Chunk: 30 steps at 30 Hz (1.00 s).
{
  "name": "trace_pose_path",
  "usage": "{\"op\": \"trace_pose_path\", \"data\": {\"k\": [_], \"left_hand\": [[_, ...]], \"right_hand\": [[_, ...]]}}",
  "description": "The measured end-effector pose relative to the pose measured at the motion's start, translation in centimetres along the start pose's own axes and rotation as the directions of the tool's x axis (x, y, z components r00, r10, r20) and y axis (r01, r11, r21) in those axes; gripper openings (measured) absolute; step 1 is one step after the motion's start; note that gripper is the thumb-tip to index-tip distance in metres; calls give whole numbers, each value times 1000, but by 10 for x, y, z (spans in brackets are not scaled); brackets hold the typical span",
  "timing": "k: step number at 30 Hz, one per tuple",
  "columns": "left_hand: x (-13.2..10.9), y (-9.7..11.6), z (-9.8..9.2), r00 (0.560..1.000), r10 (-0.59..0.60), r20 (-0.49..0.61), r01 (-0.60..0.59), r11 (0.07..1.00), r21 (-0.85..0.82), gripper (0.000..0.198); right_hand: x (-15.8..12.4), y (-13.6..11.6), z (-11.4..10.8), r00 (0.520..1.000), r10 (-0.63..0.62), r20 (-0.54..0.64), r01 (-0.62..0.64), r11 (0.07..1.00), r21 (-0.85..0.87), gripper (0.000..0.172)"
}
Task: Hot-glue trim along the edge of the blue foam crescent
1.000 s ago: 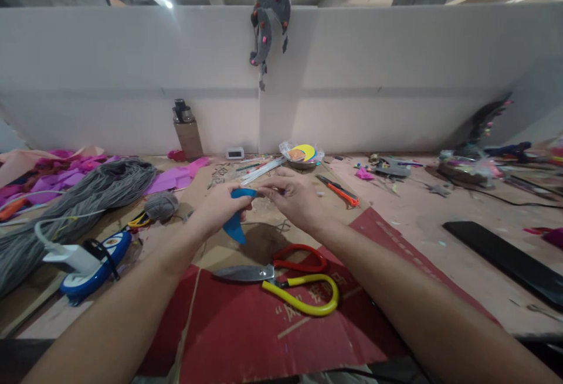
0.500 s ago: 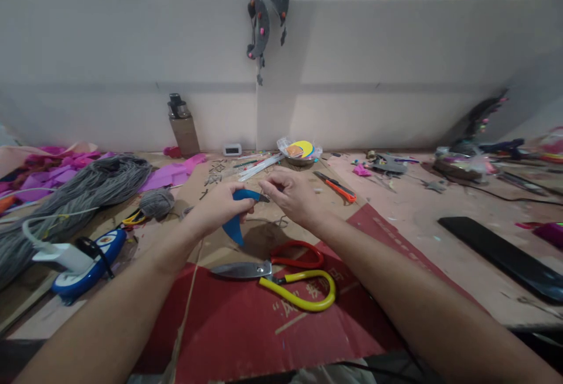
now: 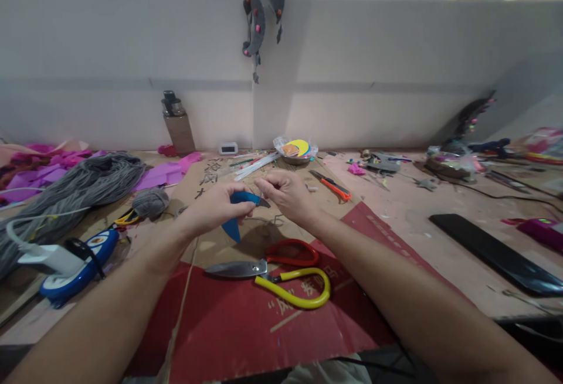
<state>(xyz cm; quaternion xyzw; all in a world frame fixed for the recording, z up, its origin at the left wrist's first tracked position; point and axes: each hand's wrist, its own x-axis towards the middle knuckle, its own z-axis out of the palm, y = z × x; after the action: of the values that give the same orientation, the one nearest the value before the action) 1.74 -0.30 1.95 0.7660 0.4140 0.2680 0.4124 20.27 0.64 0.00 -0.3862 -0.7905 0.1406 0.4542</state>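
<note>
My left hand (image 3: 215, 208) is closed around a blue pointed piece (image 3: 233, 227) whose tip hangs down below my fingers. A small dark sliver sticks out of its top end toward my right hand (image 3: 288, 195). That hand is pinched shut right beside the sliver; what its fingertips hold is too small to name. Both hands hover above brown cardboard (image 3: 259, 234). On the red sheet (image 3: 246, 319) just below them lie scissors (image 3: 272, 272) with one red and one yellow handle loop, blades pointing left.
Grey yarn (image 3: 65, 190) and a small yarn ball (image 3: 150, 202) lie left, with pink paper scraps behind. A blue device with a white charger (image 3: 65, 258) is at the near left. A bottle (image 3: 178, 126), orange cutter (image 3: 332, 186), bowl (image 3: 297, 152) and black strip (image 3: 492, 252) surround the work area.
The view has drifted a little right and down. My hands stay together on the blue piece; the right hand's pinch has shifted slightly closer to the dark sliver.
</note>
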Motion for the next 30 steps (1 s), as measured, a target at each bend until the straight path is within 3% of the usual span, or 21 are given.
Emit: {"op": "trace_pose_path", "data": {"k": [7, 12, 17, 19, 23, 26, 28, 30], "left_hand": [[1, 0, 2, 972, 195, -130, -175, 973, 148, 12], [2, -7, 3, 870, 487, -77, -425, 820, 384, 17], [2, -14, 2, 769, 639, -13, -537, 657, 530, 17], [2, -14, 4, 755, 653, -61, -509, 642, 574, 14], [1, -10, 10, 750, 604, -268, -390, 732, 559, 21], [2, -8, 9, 749, 558, -357, -326, 780, 535, 30], [4, -9, 6, 758, 491, -429, -278, 838, 469, 37], [6, -11, 4, 797, 352, -491, -234, 929, 287, 32]], "right_hand": [[0, 0, 3, 994, 89, 55, -100, 961, 257, 40], [-3, -1, 5, 995, 67, 71, -86, 941, 328, 35], [-7, -6, 8, 994, 81, 69, -99, 941, 323, 38], [-9, -7, 9, 993, 105, 47, -115, 932, 344, 39], [-12, -10, 9, 988, 145, -46, -118, 925, 360, 33], [-14, -12, 6, 987, 114, -115, -79, 958, 274, 33], [-15, -12, 4, 985, 82, -153, -52, 980, 193, 33], [-15, -11, 2, 983, 38, -180, -20, 995, 101, 33]]}}
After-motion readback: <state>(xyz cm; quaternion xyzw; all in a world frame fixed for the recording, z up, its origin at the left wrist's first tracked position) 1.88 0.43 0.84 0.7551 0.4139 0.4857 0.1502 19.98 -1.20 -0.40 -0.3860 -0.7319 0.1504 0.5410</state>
